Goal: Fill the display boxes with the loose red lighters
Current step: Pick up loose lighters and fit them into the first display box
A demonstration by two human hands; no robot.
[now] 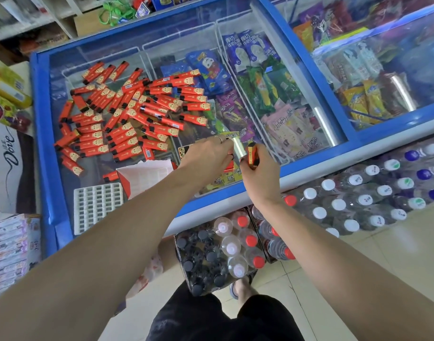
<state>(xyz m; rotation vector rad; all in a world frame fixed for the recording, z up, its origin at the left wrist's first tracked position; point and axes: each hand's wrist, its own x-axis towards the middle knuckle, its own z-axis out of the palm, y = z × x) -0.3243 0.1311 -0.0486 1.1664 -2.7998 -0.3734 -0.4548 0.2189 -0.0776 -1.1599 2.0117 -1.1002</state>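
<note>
Both hands work close together over the near edge of the blue-framed, glass-topped chest freezer (235,33), which here serves as the table. The left hand (206,156) has its grip clenched around a slim lighter with a pale, shiny face (238,147), pinched at the fingertips so that one end stands free. The right hand (257,175), just beside it, grasps one red-and-gold lighter with a black end (252,155), held nearly upright; I judge it is held that way to go end-first into a slot.

Directly under the left grip lies a red-and-gold cardboard display box (184,150), mostly hidden by the hand, so how full it is cannot be told. Its place right below the hands probably keeps each drop short.

Up and to the left of both grips, well apart from them, the loose red lighters (127,114) lie scattered flat on the glass in one wide heap: far too overlapped for an exact count, but several dozen. One stray red lighter (110,176) lies to the left of the left grip, beside a folded white-and-red cardboard flap (142,175).

Further left and nearer the person sits one white plastic grid tray with small rectangular cells (97,205), all of them apparently unfilled. Most of the filling seems still ahead.
</note>
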